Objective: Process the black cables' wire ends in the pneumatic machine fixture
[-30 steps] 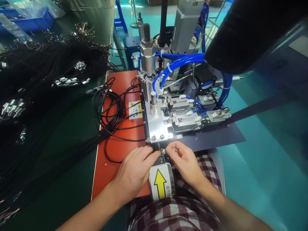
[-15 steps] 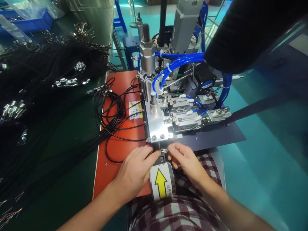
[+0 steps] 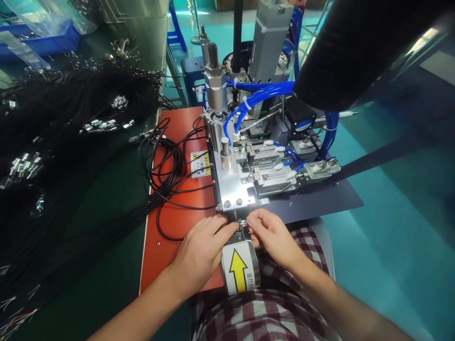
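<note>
With our right hand (image 3: 273, 236) we pinch a small wire end (image 3: 243, 223) just below the metal plate (image 3: 234, 187); whether our left hand (image 3: 203, 244) grips it, we cannot tell. The arrow label (image 3: 245, 258) begins "运行"; past the dark base's (image 3: 322, 199) edge stretches turquoise floor (image 3: 378, 255).

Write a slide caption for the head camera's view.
Bare left hand and right hand flank a small shiny piece beside a bright silver metal plate.
</note>
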The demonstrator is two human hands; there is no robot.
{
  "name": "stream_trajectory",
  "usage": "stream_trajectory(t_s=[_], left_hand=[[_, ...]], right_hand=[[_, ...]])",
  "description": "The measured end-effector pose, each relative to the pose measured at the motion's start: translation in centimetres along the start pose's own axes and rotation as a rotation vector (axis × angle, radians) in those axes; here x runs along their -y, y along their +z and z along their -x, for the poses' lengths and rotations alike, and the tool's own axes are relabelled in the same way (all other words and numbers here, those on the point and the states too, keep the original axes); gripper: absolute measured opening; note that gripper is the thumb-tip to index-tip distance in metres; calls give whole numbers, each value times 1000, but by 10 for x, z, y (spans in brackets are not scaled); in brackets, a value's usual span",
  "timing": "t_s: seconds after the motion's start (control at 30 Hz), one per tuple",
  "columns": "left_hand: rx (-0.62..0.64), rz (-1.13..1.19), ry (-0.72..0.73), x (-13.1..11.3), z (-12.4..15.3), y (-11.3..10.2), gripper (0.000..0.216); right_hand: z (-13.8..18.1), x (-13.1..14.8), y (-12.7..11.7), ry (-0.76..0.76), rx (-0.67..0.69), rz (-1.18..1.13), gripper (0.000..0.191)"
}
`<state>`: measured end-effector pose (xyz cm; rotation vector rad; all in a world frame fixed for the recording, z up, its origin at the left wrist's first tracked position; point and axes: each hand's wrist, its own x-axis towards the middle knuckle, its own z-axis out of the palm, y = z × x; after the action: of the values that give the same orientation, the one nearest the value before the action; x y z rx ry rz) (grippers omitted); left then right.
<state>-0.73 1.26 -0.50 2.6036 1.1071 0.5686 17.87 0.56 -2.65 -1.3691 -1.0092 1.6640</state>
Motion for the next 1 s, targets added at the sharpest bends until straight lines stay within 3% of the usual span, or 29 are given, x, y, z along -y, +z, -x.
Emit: stream_trajectory(t_s=[0.3, 0.8, 1.0], left_hand=[[63, -118, -28, -9, -1, -6, 34], [50, 143, -29, 4, 3, -1, 39], [131, 8, -105, -8, 2, -6, 36]], right_hand=[[-3, -3, -2, 87, 72, -137, 39], [0, -3, 2, -28, -24, -25, 36], [-2, -5, 3, 78, 33, -189, 40]])
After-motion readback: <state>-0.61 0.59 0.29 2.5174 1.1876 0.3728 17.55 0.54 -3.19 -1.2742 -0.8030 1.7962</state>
